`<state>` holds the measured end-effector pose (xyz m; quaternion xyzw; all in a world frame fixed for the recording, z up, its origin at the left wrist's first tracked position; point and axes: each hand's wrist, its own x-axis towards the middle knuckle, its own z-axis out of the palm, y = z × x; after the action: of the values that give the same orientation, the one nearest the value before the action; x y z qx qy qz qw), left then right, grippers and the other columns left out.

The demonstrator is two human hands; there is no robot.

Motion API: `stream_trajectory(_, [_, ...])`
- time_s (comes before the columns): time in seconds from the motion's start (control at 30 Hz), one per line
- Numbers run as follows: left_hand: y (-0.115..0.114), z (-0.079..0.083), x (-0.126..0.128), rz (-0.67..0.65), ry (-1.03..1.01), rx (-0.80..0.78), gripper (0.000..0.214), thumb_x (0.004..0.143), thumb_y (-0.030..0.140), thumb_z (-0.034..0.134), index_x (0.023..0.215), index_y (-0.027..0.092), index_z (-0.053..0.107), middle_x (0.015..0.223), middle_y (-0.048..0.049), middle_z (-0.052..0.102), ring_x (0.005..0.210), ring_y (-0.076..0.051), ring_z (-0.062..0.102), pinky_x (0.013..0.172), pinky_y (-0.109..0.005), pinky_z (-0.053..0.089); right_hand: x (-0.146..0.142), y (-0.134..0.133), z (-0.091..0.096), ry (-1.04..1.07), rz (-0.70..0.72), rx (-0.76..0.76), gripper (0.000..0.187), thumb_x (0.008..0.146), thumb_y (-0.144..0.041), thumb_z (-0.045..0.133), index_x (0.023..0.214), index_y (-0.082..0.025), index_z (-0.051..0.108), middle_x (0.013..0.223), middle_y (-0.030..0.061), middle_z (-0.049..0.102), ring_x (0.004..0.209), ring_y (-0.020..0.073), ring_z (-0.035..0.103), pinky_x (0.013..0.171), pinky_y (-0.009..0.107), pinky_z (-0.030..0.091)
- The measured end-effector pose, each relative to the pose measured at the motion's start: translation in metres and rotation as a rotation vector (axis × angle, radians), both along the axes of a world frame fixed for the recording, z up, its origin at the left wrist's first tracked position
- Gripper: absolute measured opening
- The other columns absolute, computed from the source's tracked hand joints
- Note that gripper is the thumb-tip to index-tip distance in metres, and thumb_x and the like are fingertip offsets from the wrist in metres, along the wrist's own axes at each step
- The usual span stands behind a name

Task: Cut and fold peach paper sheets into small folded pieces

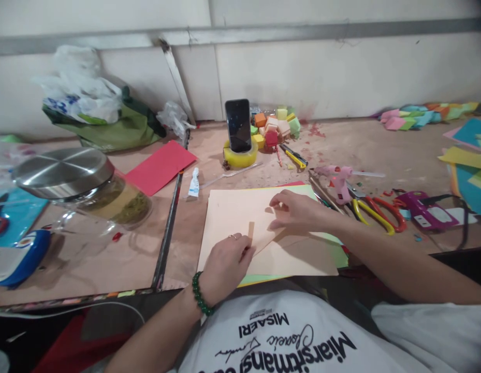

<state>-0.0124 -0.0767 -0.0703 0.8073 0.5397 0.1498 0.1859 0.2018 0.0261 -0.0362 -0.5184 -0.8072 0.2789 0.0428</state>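
Observation:
A stack of pale peach paper sheets (232,212) lies on the table in front of me, with green and yellow sheets showing beneath. On top sits a smaller folded peach piece (265,235). My left hand (227,264), with a ring and a green bead bracelet, presses its closed fingers on the near corner of that piece, next to a small tan strip (251,229). My right hand (296,210) lies over the far edge of the folded piece, fingers bent down onto the paper.
A phone (237,124) stands in a yellow tape roll. Coloured foam blocks (275,127), a pink glue gun (339,181), scissors (376,212), a glue tube (193,182), a red sheet (159,167), a lidded glass jar (88,189) and paper stacks (467,166) surround the sheets.

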Motion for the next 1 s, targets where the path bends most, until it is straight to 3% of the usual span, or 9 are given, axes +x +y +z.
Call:
stream_trajectory(0.1, [-0.003, -0.001, -0.002, -0.007, -0.046, 0.006, 0.019, 0.088, 0.013, 0.056, 0.070, 0.019, 0.055, 0.068, 0.0011, 0.057, 0.063, -0.014, 0.053, 0.060, -0.025, 0.039, 0.002, 0.011, 0.007, -0.070, 0.036, -0.152, 0.060, 0.060, -0.059, 0.079, 0.101, -0.018, 0.064, 0.082, 0.0025, 0.062, 0.071, 0.0180, 0.055, 0.061, 0.028, 0.037])
stream_trajectory(0.23, [-0.005, -0.002, -0.002, -0.001, -0.069, 0.032, 0.019, 0.089, 0.013, 0.056, 0.070, 0.018, 0.056, 0.068, 0.0006, 0.057, 0.062, -0.014, 0.053, 0.058, -0.025, 0.037, 0.007, 0.017, 0.004, 0.017, 0.192, -0.278, 0.048, 0.059, -0.062, 0.076, 0.070, -0.019, 0.059, 0.060, -0.0049, 0.047, 0.058, 0.0117, 0.041, 0.054, 0.026, 0.027])
stream_trajectory(0.4, [-0.003, -0.006, -0.002, 0.007, -0.083, 0.054, 0.024, 0.088, 0.015, 0.057, 0.065, 0.018, 0.055, 0.060, 0.0018, 0.055, 0.054, -0.013, 0.051, 0.052, -0.025, 0.035, 0.008, 0.003, 0.007, 0.218, 0.144, -0.260, 0.030, 0.073, -0.047, 0.067, 0.068, -0.018, 0.063, 0.060, -0.0032, 0.056, 0.058, 0.0115, 0.045, 0.054, 0.026, 0.032])
stream_trajectory(0.47, [-0.003, -0.004, -0.003, -0.004, -0.096, 0.109, 0.025, 0.088, 0.015, 0.057, 0.063, 0.018, 0.055, 0.060, 0.0015, 0.057, 0.054, -0.013, 0.053, 0.052, -0.025, 0.036, 0.006, -0.008, 0.012, 0.198, 0.103, -0.137, 0.023, 0.078, -0.040, 0.066, 0.069, -0.018, 0.065, 0.059, -0.0026, 0.059, 0.057, 0.0115, 0.048, 0.054, 0.025, 0.033])
stream_trajectory(0.53, [-0.005, 0.001, -0.006, -0.006, -0.115, 0.209, 0.025, 0.090, 0.018, 0.056, 0.065, 0.018, 0.058, 0.061, 0.0012, 0.059, 0.055, -0.013, 0.056, 0.052, -0.024, 0.039, 0.005, -0.019, 0.018, 0.180, 0.109, 0.089, 0.018, 0.082, -0.032, 0.066, 0.070, -0.018, 0.066, 0.062, -0.0010, 0.063, 0.059, 0.0123, 0.053, 0.056, 0.025, 0.037])
stream_trajectory(0.7, [-0.016, 0.023, -0.016, 0.092, -0.175, 0.664, 0.013, 0.091, 0.024, 0.061, 0.080, 0.018, 0.067, 0.062, 0.0007, 0.065, 0.052, -0.012, 0.058, 0.052, -0.023, 0.043, 0.009, -0.042, 0.031, 0.158, 0.311, 1.002, 0.016, 0.090, -0.016, 0.060, 0.077, -0.023, 0.068, 0.076, 0.0025, 0.074, 0.070, 0.0152, 0.059, 0.064, 0.029, 0.043])
stream_trajectory(0.77, [-0.019, 0.030, -0.017, 0.080, -0.190, 0.773, 0.007, 0.088, 0.019, 0.065, 0.081, 0.018, 0.066, 0.062, 0.0011, 0.068, 0.051, -0.011, 0.058, 0.052, -0.022, 0.044, 0.013, -0.045, 0.031, 0.111, 0.329, 1.202, 0.016, 0.088, -0.014, 0.061, 0.083, -0.027, 0.069, 0.080, 0.0009, 0.076, 0.070, 0.0158, 0.060, 0.064, 0.031, 0.044])
stream_trajectory(0.83, [-0.021, 0.032, -0.017, 0.019, -0.157, 0.854, 0.005, 0.087, 0.014, 0.066, 0.085, 0.018, 0.065, 0.063, 0.0014, 0.069, 0.052, -0.010, 0.058, 0.054, -0.023, 0.046, 0.019, -0.045, 0.027, 0.059, 0.316, 1.209, 0.016, 0.089, -0.017, 0.060, 0.087, -0.031, 0.069, 0.083, -0.0001, 0.077, 0.071, 0.0168, 0.062, 0.065, 0.033, 0.046])
stream_trajectory(1.0, [-0.034, 0.025, -0.021, -0.073, 0.013, 1.008, 0.012, 0.084, 0.014, 0.069, 0.092, 0.023, 0.067, 0.062, 0.0040, 0.063, 0.055, -0.012, 0.054, 0.059, -0.029, 0.045, 0.027, -0.039, 0.007, 0.055, 0.264, 1.054, 0.019, 0.092, -0.023, 0.056, 0.094, -0.036, 0.070, 0.090, -0.0013, 0.077, 0.076, 0.0181, 0.064, 0.070, 0.037, 0.049])
